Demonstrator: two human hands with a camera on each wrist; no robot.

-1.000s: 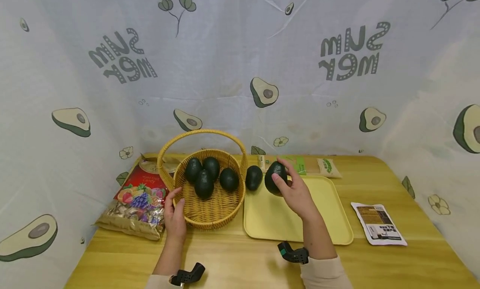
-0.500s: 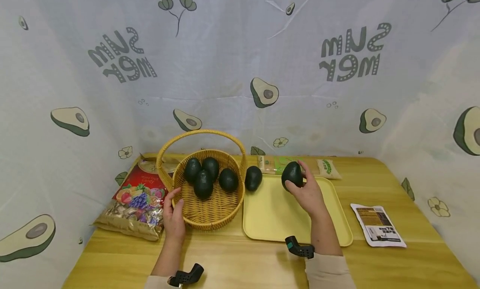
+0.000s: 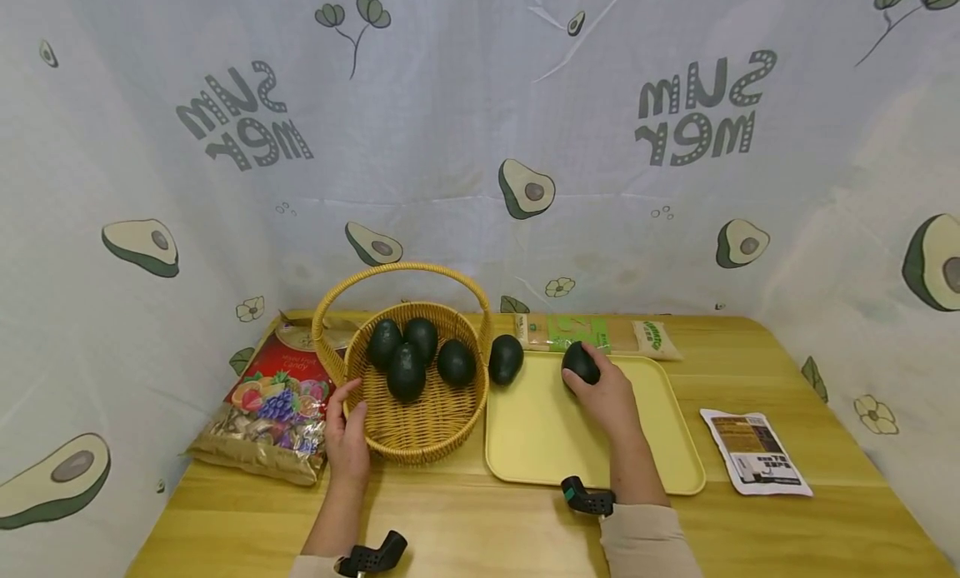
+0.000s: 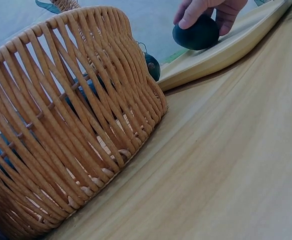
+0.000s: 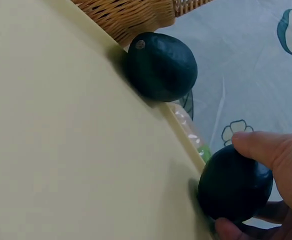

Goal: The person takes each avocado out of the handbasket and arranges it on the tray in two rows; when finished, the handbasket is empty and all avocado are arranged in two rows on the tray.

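Note:
My right hand (image 3: 609, 397) grips a dark green avocado (image 3: 581, 363) at the back of the yellow tray (image 3: 547, 436). In the right wrist view, thumb and fingers lie around this avocado (image 5: 236, 184), which is low against the tray's edge. Another avocado (image 3: 506, 360) sits at the tray's back left corner, beside the basket. My left hand (image 3: 348, 445) holds the left rim of the yellow wicker basket (image 3: 420, 428), thumb and index finger on the rim, other fingers partly hidden. Several avocados (image 3: 407, 373) lie inside the basket, under its tall arched handle (image 3: 405, 266).
A large candy bag (image 3: 277, 403) stands left of the basket. Behind the tray lies a long green and tan packet (image 3: 581, 332). A white and brown pouch (image 3: 756, 451) lies on the wooden table (image 3: 465, 520) at right. Printed cloth (image 3: 450, 145) surrounds the table.
My right hand first carried the avocado rightward over the tray, then lowered it toward the tray's back part. The left hand has stayed at the basket rim.

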